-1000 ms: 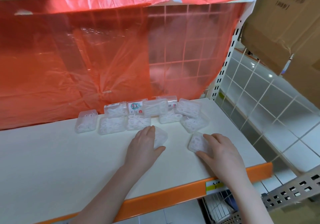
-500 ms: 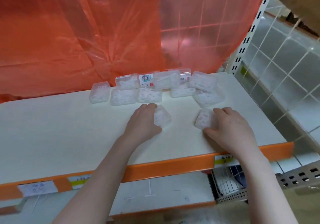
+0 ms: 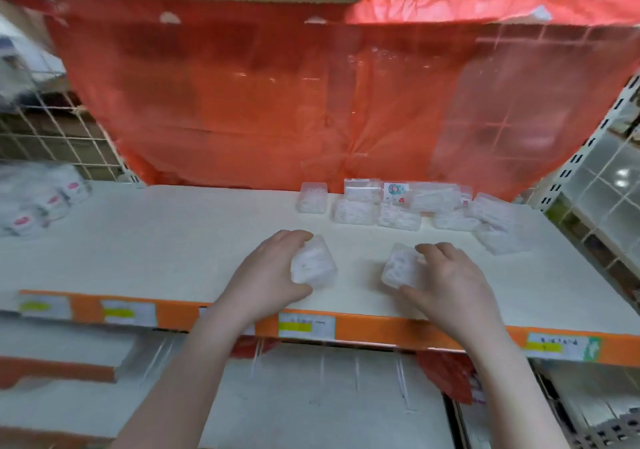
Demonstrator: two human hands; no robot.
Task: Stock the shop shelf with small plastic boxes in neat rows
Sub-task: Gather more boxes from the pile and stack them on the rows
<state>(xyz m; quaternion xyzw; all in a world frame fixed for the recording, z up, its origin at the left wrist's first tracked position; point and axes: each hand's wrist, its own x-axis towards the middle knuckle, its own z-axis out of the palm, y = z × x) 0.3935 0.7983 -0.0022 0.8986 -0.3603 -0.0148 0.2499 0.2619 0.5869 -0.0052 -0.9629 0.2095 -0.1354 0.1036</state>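
Observation:
My left hand [image 3: 266, 277] grips a small clear plastic box [image 3: 313, 264] near the front of the white shelf [image 3: 156, 240]. My right hand [image 3: 450, 282] holds a second clear box [image 3: 400, 264] a little to the right. Both boxes are tilted, at or just above the shelf surface. Several more clear boxes [image 3: 398, 206] lie in a loose double row at the back right of the shelf, one with a coloured label [image 3: 394, 192]. One box [image 3: 502, 239] lies askew at the right end.
A red plastic sheet [image 3: 311, 102] hangs behind the shelf. An orange front strip [image 3: 381, 330] carries price labels. White packets [image 3: 41, 202] lie at the far left. Wire grids [image 3: 602, 178] flank both sides. A lower shelf [image 3: 311, 396] shows below.
Both hands have drawn their boxes back toward the shelf's front edge and tipped them up. The view has pulled back and swung left, showing more of the shelf.

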